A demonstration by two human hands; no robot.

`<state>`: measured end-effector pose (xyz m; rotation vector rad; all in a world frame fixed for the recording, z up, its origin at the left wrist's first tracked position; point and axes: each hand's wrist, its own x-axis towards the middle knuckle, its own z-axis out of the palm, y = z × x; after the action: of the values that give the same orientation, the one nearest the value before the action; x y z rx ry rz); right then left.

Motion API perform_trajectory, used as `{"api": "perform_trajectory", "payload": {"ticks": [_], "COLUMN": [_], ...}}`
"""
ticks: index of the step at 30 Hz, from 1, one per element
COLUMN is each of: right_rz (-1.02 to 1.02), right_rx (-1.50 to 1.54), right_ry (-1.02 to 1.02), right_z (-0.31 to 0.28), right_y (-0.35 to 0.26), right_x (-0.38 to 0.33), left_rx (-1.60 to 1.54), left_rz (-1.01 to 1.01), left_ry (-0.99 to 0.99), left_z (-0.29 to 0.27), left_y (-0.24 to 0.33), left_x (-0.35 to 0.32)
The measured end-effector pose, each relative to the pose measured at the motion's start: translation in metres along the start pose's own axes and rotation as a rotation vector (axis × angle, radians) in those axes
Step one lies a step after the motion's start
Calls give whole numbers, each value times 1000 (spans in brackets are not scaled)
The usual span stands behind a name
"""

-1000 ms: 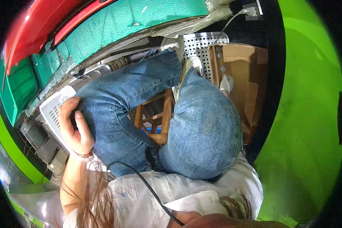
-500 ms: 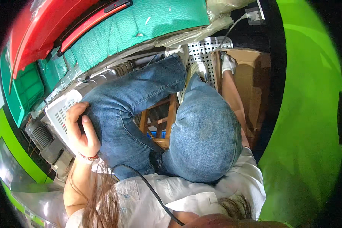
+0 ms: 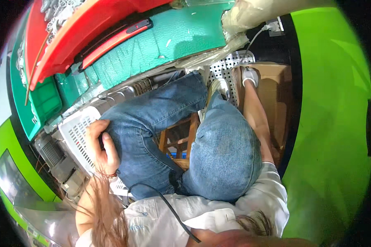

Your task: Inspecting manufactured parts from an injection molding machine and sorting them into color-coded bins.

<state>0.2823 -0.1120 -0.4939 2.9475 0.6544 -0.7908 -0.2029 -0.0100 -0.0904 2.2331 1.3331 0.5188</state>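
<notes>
My left hand (image 3: pixel 103 147) lies against the side of my left knee in blue jeans (image 3: pixel 130 115), beside a white perforated plastic basket (image 3: pixel 76 133). Its fingers are bent and the thumb stands apart; I see nothing held in it. My right arm stretches far forward past my right knee. At its end my right hand (image 3: pixel 250 76) is small in view, over the near-left rim of a cardboard box (image 3: pixel 274 90). Something white covers or lies in this hand, a glove or a held thing, I cannot tell which. Its fingers are not clear.
A green padded surface (image 3: pixel 185 33) with a red tray (image 3: pixel 86 37) stands ahead. Under it lies a metal plate with round holes (image 3: pixel 222 68). A motor (image 3: pixel 49 150) sits at left; a plug with a cable (image 3: pixel 272 26) is at far right. A wooden stool (image 3: pixel 191 133) shows between my legs.
The view has shifted, so most things sit slightly lower and further right; more of the red tray shows. My left hand keeps its place at the knee, my right hand stays at the box.
</notes>
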Motion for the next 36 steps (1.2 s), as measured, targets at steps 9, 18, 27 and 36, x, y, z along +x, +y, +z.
{"api": "perform_trajectory", "payload": {"ticks": [9, 18, 27, 36], "right_rz": [48, -17, -480, -1524], "right_rx": [129, 888, 785, 579], "right_ry": [-12, 19, 404, 472], "right_z": [8, -45, -221, -309], "right_y": [6, -1, -6, -111], "right_x": [8, -116, -369, -530], "left_rx": [-39, -51, -163, -1612], "left_rz": [-6, 29, 114, -102], "left_ry": [-4, 81, 242, 59], "left_z": [0, -2, -6, -29], "left_y": [-2, 7, 4, 74], "left_x": [-2, 4, -17, -80]}}
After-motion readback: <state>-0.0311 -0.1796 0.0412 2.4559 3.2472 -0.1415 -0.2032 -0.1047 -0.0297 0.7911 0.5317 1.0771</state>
